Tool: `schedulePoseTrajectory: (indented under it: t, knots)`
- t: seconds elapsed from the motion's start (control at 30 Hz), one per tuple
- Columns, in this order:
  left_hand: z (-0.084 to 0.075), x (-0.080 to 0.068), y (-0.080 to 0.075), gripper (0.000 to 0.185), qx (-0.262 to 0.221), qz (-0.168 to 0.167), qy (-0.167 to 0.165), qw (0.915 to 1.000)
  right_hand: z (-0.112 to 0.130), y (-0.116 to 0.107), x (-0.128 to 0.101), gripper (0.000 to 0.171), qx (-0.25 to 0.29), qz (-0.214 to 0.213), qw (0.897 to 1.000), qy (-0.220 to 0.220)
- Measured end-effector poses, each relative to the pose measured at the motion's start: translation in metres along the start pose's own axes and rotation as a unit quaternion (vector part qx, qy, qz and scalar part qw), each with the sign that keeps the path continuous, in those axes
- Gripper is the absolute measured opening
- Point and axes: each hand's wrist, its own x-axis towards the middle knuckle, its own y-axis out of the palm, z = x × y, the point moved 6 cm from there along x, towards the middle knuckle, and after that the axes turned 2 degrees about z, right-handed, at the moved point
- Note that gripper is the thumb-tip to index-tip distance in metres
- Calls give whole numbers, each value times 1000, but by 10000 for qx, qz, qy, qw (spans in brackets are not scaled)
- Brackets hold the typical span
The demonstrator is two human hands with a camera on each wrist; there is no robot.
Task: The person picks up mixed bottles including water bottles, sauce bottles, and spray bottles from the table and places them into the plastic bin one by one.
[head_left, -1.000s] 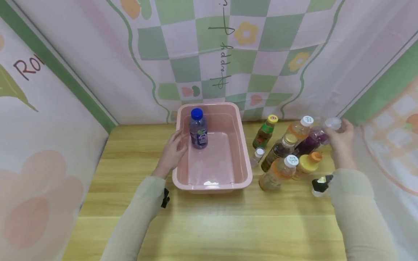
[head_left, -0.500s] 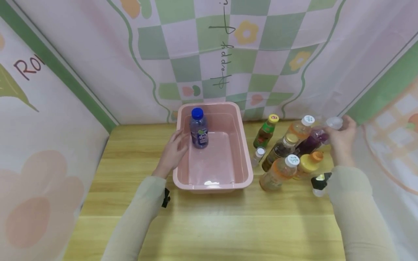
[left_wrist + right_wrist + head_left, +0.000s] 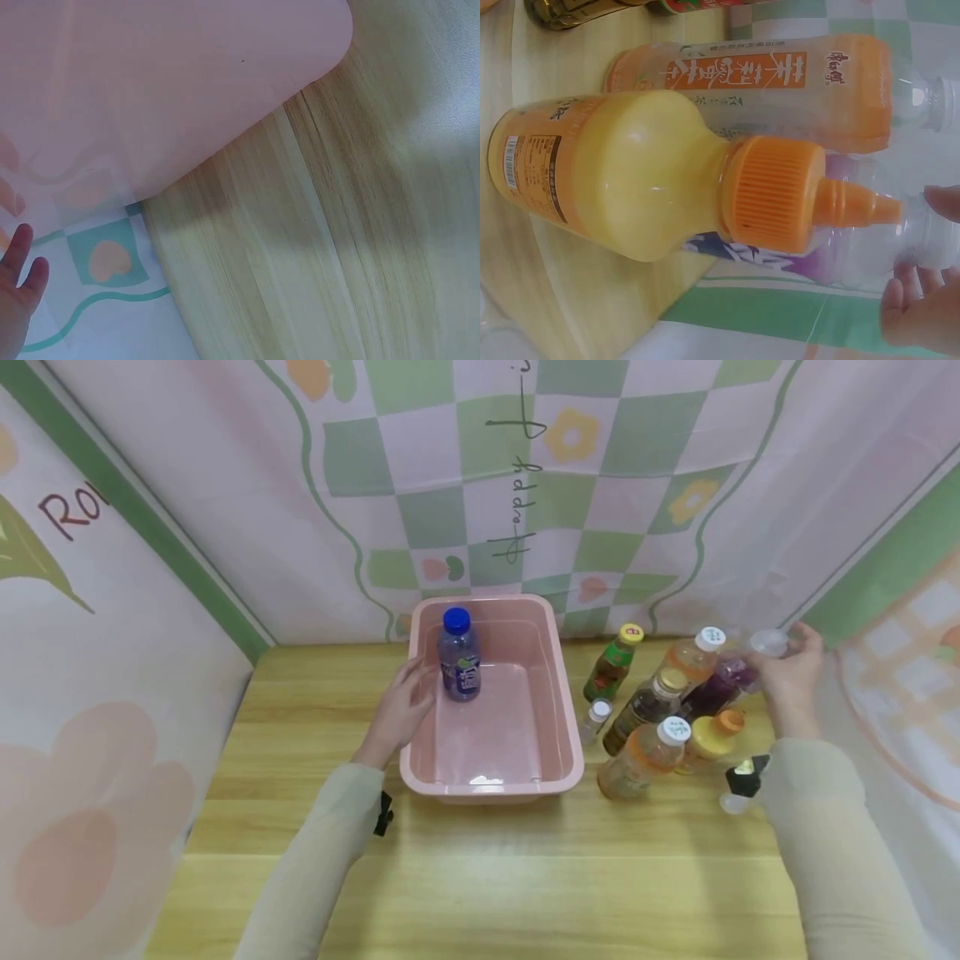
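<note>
Purple bottle [image 3: 724, 682], transparent higher up.

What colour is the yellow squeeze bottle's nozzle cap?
Orange; the nozzle cap shows best in the right wrist view.

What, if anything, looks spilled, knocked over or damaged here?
Nothing stands out. The blue-capped bottle stands in the pink bin, the other bottles look upright, and no spill shows. The right hand grips the purple bottle near its top. One small clear item, partly hidden by the wrist camera, can't be judged.
</note>
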Motion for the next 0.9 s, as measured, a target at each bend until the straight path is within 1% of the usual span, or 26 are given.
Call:
schedulePoseTrajectory:
  t: [0.1, 0.17, 0.3, 0.4, 0.47, 0.57, 0.67, 0.73, 0.9]
  knots:
    - [-1, 0, 1, 49, -25, 9, 15, 10000, 4, -4, 0, 88, 11, -99, 9999, 45]
    - [-1, 0, 1, 49, -38, 12, 30, 10000, 8, -8, -1, 90, 122, -68, 9999, 38]
    - [-1, -1, 0, 49, -90, 11, 54, 9999, 20, -15, -6, 94, 370, 9, 9993, -14]
    - [0, 0, 0, 49, -122, -6, 50, 9999, 30, -20, -11, 95, 734, -30, 9973, -65]
    - [0, 0, 0, 49, -134, 4, 19, 9999, 35, -24, -14, 95, 1069, -90, 9941, -125]
    - [1, 0, 1, 50, -167, 34, -49, 9998, 44, -27, -19, 95, 1687, -178, 9850, -320]
    - [0, 0, 1, 51, -178, 65, -79, 9998, 55, -32, -26, 92, 1944, -239, 9787, -611]
    - [-1, -1, 0, 50, -182, 68, -71, 9998, 65, -36, -31, 89, 1986, -308, 9764, -794]
    - [-4, -2, 0, 49, -117, 22, 82, 9999, 90, -46, -46, 85, 2237, -431, 9668, -1156]
